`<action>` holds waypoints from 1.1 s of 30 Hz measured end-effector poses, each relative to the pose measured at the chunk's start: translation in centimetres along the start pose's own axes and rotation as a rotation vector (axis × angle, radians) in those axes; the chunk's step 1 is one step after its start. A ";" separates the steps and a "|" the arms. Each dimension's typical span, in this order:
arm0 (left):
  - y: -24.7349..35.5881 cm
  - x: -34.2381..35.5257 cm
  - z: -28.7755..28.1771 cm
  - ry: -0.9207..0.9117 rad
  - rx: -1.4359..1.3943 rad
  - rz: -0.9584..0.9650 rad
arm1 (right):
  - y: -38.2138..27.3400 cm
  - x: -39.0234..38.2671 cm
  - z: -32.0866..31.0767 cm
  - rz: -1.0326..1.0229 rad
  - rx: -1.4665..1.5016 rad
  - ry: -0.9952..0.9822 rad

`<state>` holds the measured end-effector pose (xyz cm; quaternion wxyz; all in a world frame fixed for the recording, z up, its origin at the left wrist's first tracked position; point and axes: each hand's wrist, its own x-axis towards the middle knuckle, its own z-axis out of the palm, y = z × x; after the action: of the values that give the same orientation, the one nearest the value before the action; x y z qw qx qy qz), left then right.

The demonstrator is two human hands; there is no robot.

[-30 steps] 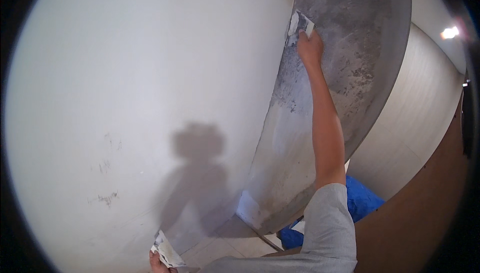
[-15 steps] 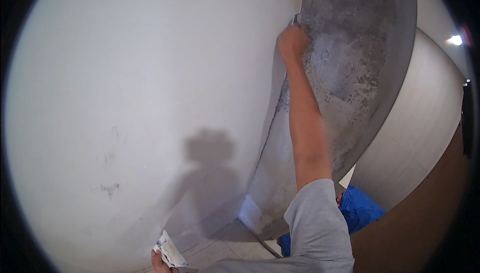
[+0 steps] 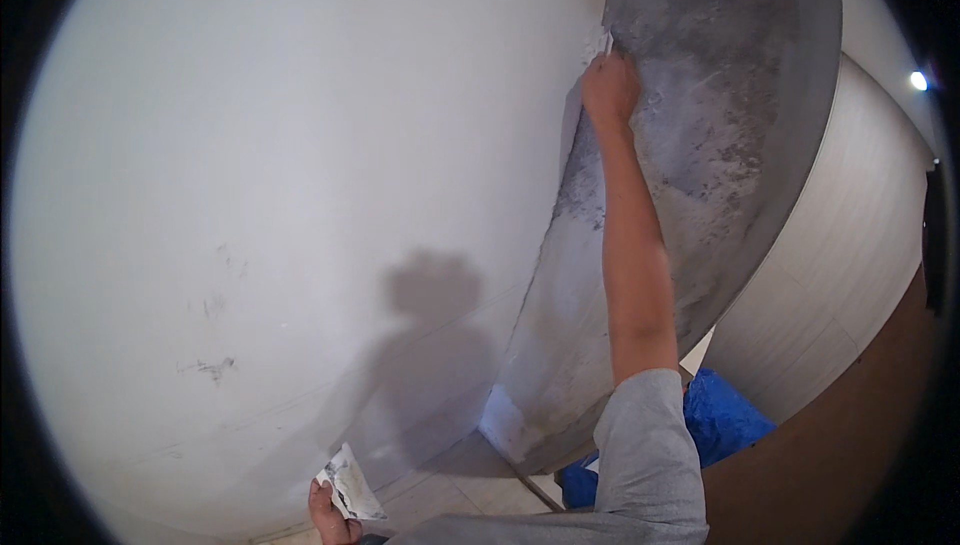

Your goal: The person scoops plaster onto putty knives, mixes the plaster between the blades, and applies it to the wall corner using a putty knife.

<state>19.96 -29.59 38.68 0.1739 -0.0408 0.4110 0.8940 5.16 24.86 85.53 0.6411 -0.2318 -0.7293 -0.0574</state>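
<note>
My right hand (image 3: 611, 88) is raised on an outstretched arm, closed round a small putty knife (image 3: 608, 42) whose blade shows only in part. Its tip meets the seam where the white wall (image 3: 300, 125) joins the rough grey cement surface (image 3: 690, 135). White filler flecks lie on the wall beside the blade. Low down at the left, my left hand (image 3: 330, 517) grips a wide flat scraper (image 3: 350, 485) smeared with white putty and dark streaks. The scraper is tilted up, close to the wall. Its handle is hidden in the fingers.
A dark crack runs down the seam to the floor corner. Scuff marks (image 3: 215, 369) and my shadow (image 3: 435, 345) fall on the white wall. Blue plastic bags (image 3: 725, 415) sit by my right sleeve. Beyond the curved cement edge stands a pale panelled surface (image 3: 800, 295) above brown flooring (image 3: 830, 445).
My right hand with the putty knife has shifted slightly right and down, its blade now more upright at the seam. My left hand and scraper have risen a little.
</note>
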 end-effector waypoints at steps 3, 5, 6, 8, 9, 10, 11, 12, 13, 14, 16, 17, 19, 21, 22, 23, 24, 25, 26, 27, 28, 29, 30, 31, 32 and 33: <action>-0.1 -0.7 0.8 0.068 -0.056 0.094 | -1.3 -0.4 0.4 0.034 -0.041 0.007; 0.2 -0.7 1.0 0.091 -0.056 0.108 | -2.3 -0.6 0.5 0.038 -0.058 0.006; 0.3 -0.7 1.0 0.110 -0.053 0.120 | -2.4 -0.6 0.7 0.043 -0.079 0.006; 0.4 -0.4 0.9 0.122 -0.065 0.123 | -1.8 -0.3 0.4 0.023 -0.062 -0.009; 0.5 -0.3 0.7 0.140 -0.076 0.137 | -2.0 -0.2 0.2 0.005 -0.033 -0.026; 0.5 -0.1 0.2 0.146 -0.079 0.136 | -2.0 -0.5 0.0 0.001 -0.031 -0.031; 0.5 0.3 -0.4 0.125 -0.075 0.130 | -1.7 -1.0 -0.3 -0.125 0.116 0.042; 0.6 0.3 -0.7 0.105 -0.068 0.118 | -1.3 -1.9 -0.9 -0.245 0.260 0.111; 0.5 0.4 -0.7 0.113 -0.065 0.111 | -0.9 -2.7 -1.2 -0.243 0.258 0.100; 0.6 0.6 -0.6 0.105 -0.062 0.117 | -0.4 -3.5 -1.6 -0.077 0.249 0.061; 0.6 1.0 -0.2 0.083 -0.059 0.112 | 1.3 -4.0 -2.0 0.087 0.220 0.028; 0.6 1.0 -0.1 0.073 -0.077 0.108 | 2.5 -4.5 -1.6 0.101 0.192 0.004; 0.6 1.5 0.4 0.052 -0.097 0.096 | 4.1 -5.1 -0.6 0.112 0.150 -0.013; 0.7 1.4 0.9 0.077 -0.095 0.094 | 4.1 -5.8 0.5 -0.016 0.087 -0.043; 0.7 1.4 0.9 0.079 -0.095 0.093 | 3.8 -6.1 0.9 -0.016 0.087 -0.044; 0.6 1.5 0.8 0.091 -0.102 0.092 | 3.4 -6.4 1.4 -0.005 0.025 -0.047; 0.6 1.4 0.8 0.108 -0.109 0.092 | 2.7 -6.9 2.0 0.007 -0.033 -0.053; 0.7 1.3 0.8 0.117 -0.107 0.093 | 1.1 -7.3 2.2 0.007 -0.028 -0.060; 1.0 1.3 0.9 0.117 -0.116 0.085 | -0.6 -7.3 2.4 0.033 -0.058 -0.076; 1.2 1.3 1.0 0.108 -0.128 0.071 | -1.5 -7.2 2.1 0.058 -0.097 -0.086; 1.2 1.4 1.0 0.107 -0.128 0.064 | -1.8 -7.2 1.9 0.056 -0.103 -0.088; 1.2 1.5 1.0 0.102 -0.138 0.072 | -2.1 -7.2 1.6 0.093 -0.050 -0.077; 1.0 1.5 0.8 0.101 -0.148 0.087 | -2.4 -7.4 1.7 0.128 0.012 -0.067; 0.7 1.7 0.4 0.103 -0.150 0.086 | -2.5 -7.7 1.4 0.125 0.012 -0.068; 0.1 2.0 -0.2 0.105 -0.052 0.163 | -2.2 -8.4 0.9 0.028 0.116 -0.027; -0.2 2.1 -0.9 0.106 0.001 0.199 | -2.0 -8.9 0.4 -0.067 0.219 0.013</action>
<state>17.95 -29.59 37.47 0.0625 -0.0467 0.4222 0.9031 4.60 20.90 77.32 0.6649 -0.1357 -0.7345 -0.0002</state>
